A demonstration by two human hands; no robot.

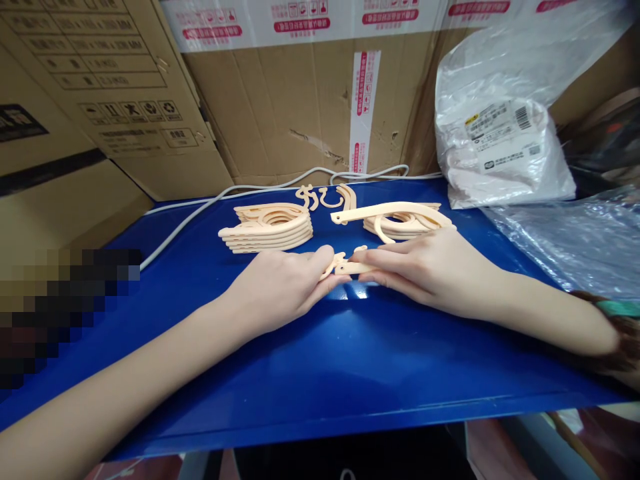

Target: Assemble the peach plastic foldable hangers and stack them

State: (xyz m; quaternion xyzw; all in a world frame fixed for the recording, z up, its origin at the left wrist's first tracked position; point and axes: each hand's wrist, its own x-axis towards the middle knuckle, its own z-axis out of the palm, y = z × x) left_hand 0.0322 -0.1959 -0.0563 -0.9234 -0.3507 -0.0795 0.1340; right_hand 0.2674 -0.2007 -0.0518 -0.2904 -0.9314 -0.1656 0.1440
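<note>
My left hand (285,283) is closed, pinching a small cream plastic hanger piece (329,267) between thumb and fingers. Facing it, my right hand (435,270) grips a cream hanger arm (347,268) whose holed end points left. The two pieces meet between my fingertips, low over the blue table; fingers cover most of both, so I cannot tell whether they are joined. Behind my left hand lies a stack of folded plastic hangers (267,233). A second stack (395,230) sits behind my right hand, with a long curved hanger arm (390,210) across its top.
Loose hanger hooks (331,200) and curved arms (349,200) lie farther back. A white cable (200,217) runs along the rear of the blue table (320,373). Cardboard boxes (280,107) stand behind; a white plastic bag (505,147) and clear wrap (575,233) are at right.
</note>
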